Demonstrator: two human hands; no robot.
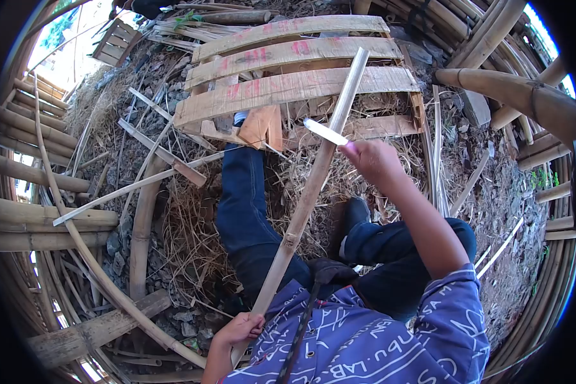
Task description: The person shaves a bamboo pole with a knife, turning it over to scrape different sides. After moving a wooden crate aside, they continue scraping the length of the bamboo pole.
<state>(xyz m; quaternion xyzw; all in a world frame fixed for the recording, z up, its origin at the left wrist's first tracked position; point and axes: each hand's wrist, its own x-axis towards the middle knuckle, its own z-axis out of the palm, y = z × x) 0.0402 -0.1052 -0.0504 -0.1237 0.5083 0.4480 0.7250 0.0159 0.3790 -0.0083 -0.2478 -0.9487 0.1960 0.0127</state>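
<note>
A long split bamboo strip (307, 211) slants from my lap up to the wooden pallet. Near its lower end, my left hand (240, 329) is closed around it, close to my shirt. My right hand (372, 163) grips a knife (325, 132) by its handle. The pale blade points up and left and lies across the upper part of the strip; whether it cuts into the bamboo is not clear. The strip's top end overlaps the pallet slats.
A wooden pallet (294, 89) lies ahead, with a small wood block (260, 127) by its near edge. Thin bamboo strips and dry straw (195, 237) cover the ground. Bamboo poles (51, 214) stand at the left, and a thick pole (518, 86) juts in from the right.
</note>
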